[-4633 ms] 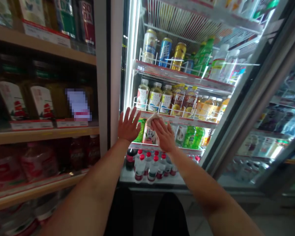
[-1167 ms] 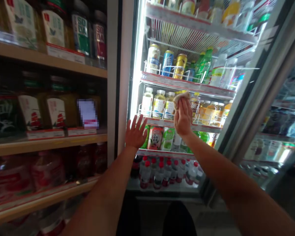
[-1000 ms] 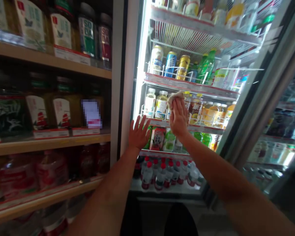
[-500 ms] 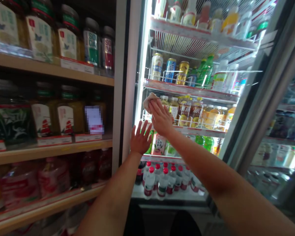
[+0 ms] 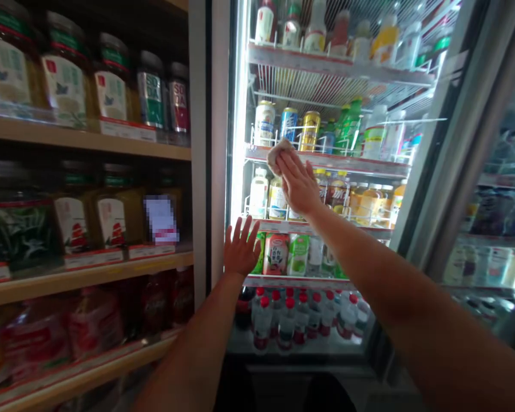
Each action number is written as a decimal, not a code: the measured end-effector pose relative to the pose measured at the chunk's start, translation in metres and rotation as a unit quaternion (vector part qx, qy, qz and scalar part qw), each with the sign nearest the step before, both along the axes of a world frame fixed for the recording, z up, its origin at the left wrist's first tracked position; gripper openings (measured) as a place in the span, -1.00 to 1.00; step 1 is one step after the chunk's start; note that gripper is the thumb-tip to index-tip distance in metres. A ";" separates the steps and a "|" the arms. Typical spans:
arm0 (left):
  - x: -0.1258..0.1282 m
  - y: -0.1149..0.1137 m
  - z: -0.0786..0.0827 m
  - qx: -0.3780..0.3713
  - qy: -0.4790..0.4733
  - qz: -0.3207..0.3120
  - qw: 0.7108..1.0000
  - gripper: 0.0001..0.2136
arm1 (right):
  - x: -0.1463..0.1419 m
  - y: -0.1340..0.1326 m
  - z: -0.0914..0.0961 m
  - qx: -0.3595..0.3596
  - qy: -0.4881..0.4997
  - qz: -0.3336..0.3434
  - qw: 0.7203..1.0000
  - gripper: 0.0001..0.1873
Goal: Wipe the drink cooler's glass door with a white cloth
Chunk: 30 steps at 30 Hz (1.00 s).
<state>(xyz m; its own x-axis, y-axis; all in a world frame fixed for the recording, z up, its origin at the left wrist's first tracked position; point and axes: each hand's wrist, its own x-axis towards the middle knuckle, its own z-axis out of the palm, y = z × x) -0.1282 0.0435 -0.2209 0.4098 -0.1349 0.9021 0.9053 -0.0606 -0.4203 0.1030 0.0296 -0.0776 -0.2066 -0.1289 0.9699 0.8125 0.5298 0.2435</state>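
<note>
My right hand (image 5: 298,184) presses a pale crumpled cloth (image 5: 276,152) against the glass of a lit drinks fridge (image 5: 236,114), at the height of the shelf edge below the cans (image 5: 288,123). My left hand (image 5: 241,250) lies flat on the same glass lower down, fingers spread, in front of a pink carton (image 5: 276,253) and a green one (image 5: 298,254). Pale bottles (image 5: 258,192) stand on the shelf behind my right hand.
A wooden shelf unit (image 5: 86,143) with jars and tea bottles fills the left. Red-capped water bottles (image 5: 285,320) stand on the fridge floor. A second fridge door with a grey frame (image 5: 455,154) angles away on the right.
My right hand has carried the cloth up and to the left across the glass, from the bottle shelf to the can shelf's edge. My left hand has stayed flat on the glass.
</note>
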 end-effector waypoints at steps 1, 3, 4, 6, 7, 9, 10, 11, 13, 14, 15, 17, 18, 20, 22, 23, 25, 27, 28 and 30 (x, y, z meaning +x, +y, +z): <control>0.000 0.000 0.000 0.001 0.001 0.001 1.000 -0.30 | 0.006 0.001 0.002 0.000 0.011 0.001 1.000 -0.39; 0.000 0.000 0.000 0.002 0.000 0.003 1.000 -0.30 | 0.018 0.003 0.004 -0.001 0.056 0.005 0.998 -0.39; 0.000 0.000 0.001 0.003 0.000 0.005 1.000 -0.30 | 0.023 0.004 0.003 -0.001 0.080 0.007 0.997 -0.39; 0.000 0.000 0.001 0.003 0.001 0.010 1.000 -0.31 | 0.031 0.007 -0.003 -0.001 0.111 0.007 0.994 -0.39; 0.000 0.000 0.001 0.004 0.002 0.011 1.000 -0.31 | 0.035 0.009 -0.008 0.001 0.116 0.005 0.993 -0.39; 0.000 0.000 0.001 0.005 0.004 0.012 1.000 -0.30 | 0.042 0.011 -0.015 0.002 0.105 -0.001 0.994 -0.40; 0.000 0.001 0.001 0.004 0.003 0.013 1.000 -0.30 | 0.047 0.012 -0.016 0.003 0.095 -0.004 0.995 -0.40; 0.000 0.001 0.001 0.004 0.002 0.012 1.000 -0.30 | 0.052 0.013 -0.015 0.003 0.087 -0.007 0.996 -0.40; 0.000 0.001 0.001 0.003 0.003 0.009 1.000 -0.29 | 0.064 0.014 -0.009 0.000 0.093 -0.009 0.996 -0.39; 0.000 0.001 0.001 0.002 0.003 0.007 1.000 -0.29 | 0.071 0.015 -0.005 -0.005 0.110 -0.008 0.994 -0.38; 0.000 0.000 0.001 0.003 0.003 0.004 1.000 -0.29 | 0.078 0.017 -0.003 -0.011 0.134 -0.006 0.991 -0.38; 0.000 0.000 0.001 0.006 0.005 0.002 1.000 -0.30 | 0.089 0.021 -0.004 -0.026 0.183 -0.005 0.983 -0.37; 0.000 0.000 0.001 0.006 0.005 0.002 1.000 -0.30 | 0.094 0.023 -0.008 -0.031 0.201 -0.007 0.979 -0.37; 0.000 0.000 0.001 0.003 0.002 0.005 1.000 -0.30 | 0.102 0.027 -0.021 -0.030 0.210 -0.012 0.977 -0.37; 0.001 0.000 0.001 -0.002 0.000 0.007 1.000 -0.30 | 0.111 0.028 -0.031 -0.025 0.197 -0.015 0.980 -0.37; 0.001 0.000 0.001 -0.003 -0.001 0.007 1.000 -0.30 | 0.116 0.028 -0.033 -0.025 0.191 -0.016 0.981 -0.37; 0.001 0.000 0.002 0.001 0.004 0.003 1.000 -0.30 | 0.128 0.028 -0.031 -0.032 0.195 -0.016 0.980 -0.36; 0.002 0.000 0.002 0.006 0.007 -0.003 1.000 -0.31 | 0.141 0.029 -0.024 -0.046 0.224 -0.014 0.973 -0.36; 0.002 0.000 0.002 0.007 0.007 -0.004 1.000 -0.32 | 0.148 0.030 -0.021 -0.052 0.243 -0.013 0.968 -0.35; 0.002 0.000 0.002 0.009 0.007 -0.004 1.000 -0.33 | 0.160 0.034 -0.021 -0.061 0.274 -0.010 0.960 -0.34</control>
<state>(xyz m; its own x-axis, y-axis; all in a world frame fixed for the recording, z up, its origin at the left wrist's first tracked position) -0.1264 0.0433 -0.2184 0.4211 -0.1548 0.8937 0.8989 -0.0602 -0.4340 0.2626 0.0636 -0.0986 0.3383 -0.0093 0.9410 0.8110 0.5101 -0.2866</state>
